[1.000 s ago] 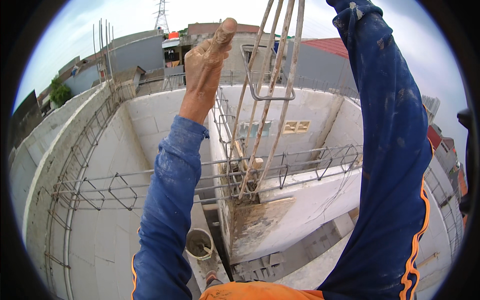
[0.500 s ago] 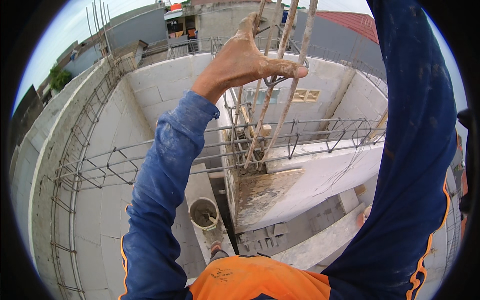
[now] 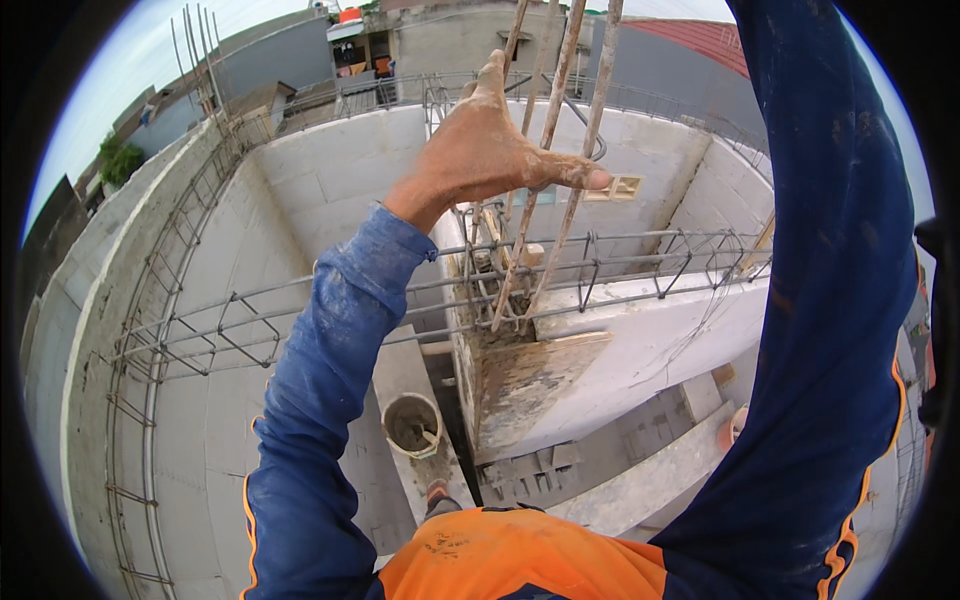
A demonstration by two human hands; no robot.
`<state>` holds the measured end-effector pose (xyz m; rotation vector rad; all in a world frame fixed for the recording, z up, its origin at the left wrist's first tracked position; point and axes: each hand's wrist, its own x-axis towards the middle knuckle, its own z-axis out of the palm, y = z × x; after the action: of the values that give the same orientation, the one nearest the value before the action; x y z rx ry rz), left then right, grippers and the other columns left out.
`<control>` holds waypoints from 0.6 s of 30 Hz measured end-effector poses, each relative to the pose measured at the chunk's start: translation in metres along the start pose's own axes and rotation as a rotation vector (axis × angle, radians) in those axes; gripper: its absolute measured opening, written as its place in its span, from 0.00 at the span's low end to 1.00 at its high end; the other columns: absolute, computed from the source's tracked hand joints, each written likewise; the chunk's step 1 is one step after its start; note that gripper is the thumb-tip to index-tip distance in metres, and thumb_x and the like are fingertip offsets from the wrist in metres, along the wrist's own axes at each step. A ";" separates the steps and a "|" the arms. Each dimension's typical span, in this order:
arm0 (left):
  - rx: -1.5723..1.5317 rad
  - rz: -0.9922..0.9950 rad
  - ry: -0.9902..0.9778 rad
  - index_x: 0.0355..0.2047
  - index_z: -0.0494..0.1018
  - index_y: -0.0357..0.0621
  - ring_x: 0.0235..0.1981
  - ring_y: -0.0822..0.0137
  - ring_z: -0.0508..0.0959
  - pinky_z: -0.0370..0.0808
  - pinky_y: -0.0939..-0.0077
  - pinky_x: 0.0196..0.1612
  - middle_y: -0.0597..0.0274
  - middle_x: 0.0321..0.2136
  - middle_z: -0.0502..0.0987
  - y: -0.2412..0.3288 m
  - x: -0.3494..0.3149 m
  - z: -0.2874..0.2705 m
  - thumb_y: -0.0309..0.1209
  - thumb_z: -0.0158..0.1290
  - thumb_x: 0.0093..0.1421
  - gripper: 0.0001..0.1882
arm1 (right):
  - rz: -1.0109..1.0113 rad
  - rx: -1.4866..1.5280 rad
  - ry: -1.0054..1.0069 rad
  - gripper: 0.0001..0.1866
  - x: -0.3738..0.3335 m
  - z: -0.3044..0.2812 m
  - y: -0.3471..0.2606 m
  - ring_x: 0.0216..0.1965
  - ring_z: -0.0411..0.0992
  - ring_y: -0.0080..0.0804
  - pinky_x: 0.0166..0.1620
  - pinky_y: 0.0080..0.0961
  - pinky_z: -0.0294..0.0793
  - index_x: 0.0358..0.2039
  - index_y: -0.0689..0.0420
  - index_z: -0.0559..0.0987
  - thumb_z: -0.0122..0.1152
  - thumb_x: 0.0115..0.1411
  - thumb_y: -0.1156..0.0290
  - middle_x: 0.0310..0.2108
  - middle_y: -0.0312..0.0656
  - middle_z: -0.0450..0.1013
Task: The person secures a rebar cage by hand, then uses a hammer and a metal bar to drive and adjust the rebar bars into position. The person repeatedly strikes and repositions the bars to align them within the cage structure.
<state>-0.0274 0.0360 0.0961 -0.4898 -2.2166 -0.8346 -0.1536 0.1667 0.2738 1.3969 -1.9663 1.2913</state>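
Observation:
My left hand (image 3: pixel 490 150) is raised at the vertical rusty rebars (image 3: pixel 545 140), its thumb stretched across them to the right and its index finger pointing up. Thumb and finger are spread wide apart; the other fingers are hidden behind the palm. A bent steel stirrup (image 3: pixel 597 140) loops around the bars at the hand, partly covered by the thumb, which seems to touch it. Below, the bars run down into the column's top beside a wooden form board (image 3: pixel 535 385). My right arm (image 3: pixel 835 200) reaches up past the top edge, so my right hand is out of sight.
A horizontal rebar cage (image 3: pixel 640 265) crosses at the column, over a white block wall (image 3: pixel 600 390). A bucket of mortar (image 3: pixel 411 425) stands on a plank (image 3: pixel 400 365) below, near my foot (image 3: pixel 437 490). More block walls with rebar (image 3: pixel 150 400) line the left.
My left hand has moved slightly down along the rebars and slightly left. The stirrup has shifted and now shows above the thumb. My right arm stays raised.

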 end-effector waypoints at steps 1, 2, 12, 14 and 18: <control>-0.018 0.038 -0.058 0.58 0.67 0.26 0.58 0.40 0.72 0.70 0.53 0.60 0.28 0.55 0.69 0.007 0.018 -0.004 0.63 0.70 0.42 0.57 | 0.002 0.003 0.000 0.51 -0.001 0.001 0.001 0.57 0.67 0.46 0.61 0.43 0.68 0.67 0.61 0.58 0.66 0.54 0.41 0.58 0.58 0.64; -0.009 0.005 -0.149 0.53 0.73 0.28 0.52 0.47 0.77 0.76 0.57 0.54 0.33 0.49 0.75 0.018 0.044 -0.007 0.62 0.68 0.46 0.49 | 0.000 0.004 -0.002 0.52 -0.001 0.002 0.001 0.57 0.67 0.47 0.61 0.43 0.68 0.67 0.61 0.58 0.66 0.53 0.41 0.58 0.58 0.64; -0.659 0.321 -0.419 0.58 0.75 0.45 0.65 0.53 0.67 0.60 0.61 0.68 0.51 0.61 0.71 0.016 0.107 0.000 0.53 0.47 0.66 0.30 | -0.014 0.021 -0.009 0.56 -0.007 0.011 0.004 0.60 0.66 0.48 0.63 0.44 0.65 0.69 0.61 0.56 0.68 0.51 0.39 0.61 0.60 0.62; -0.467 0.161 -0.316 0.59 0.73 0.41 0.66 0.54 0.65 0.57 0.61 0.69 0.51 0.62 0.70 0.012 0.105 -0.005 0.53 0.47 0.67 0.31 | -0.013 0.030 -0.008 0.56 -0.010 0.012 0.003 0.61 0.65 0.49 0.64 0.45 0.65 0.69 0.61 0.55 0.69 0.51 0.39 0.62 0.60 0.62; -0.361 0.096 -0.202 0.62 0.69 0.35 0.68 0.54 0.62 0.53 0.61 0.71 0.49 0.63 0.68 0.020 0.087 -0.014 0.49 0.44 0.69 0.32 | -0.013 0.046 -0.006 0.58 -0.017 0.016 0.004 0.62 0.65 0.50 0.65 0.45 0.64 0.70 0.61 0.54 0.70 0.50 0.39 0.63 0.61 0.61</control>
<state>-0.0687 0.0487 0.1757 -0.8795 -2.2065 -1.1853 -0.1470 0.1622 0.2522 1.4345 -1.9401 1.3353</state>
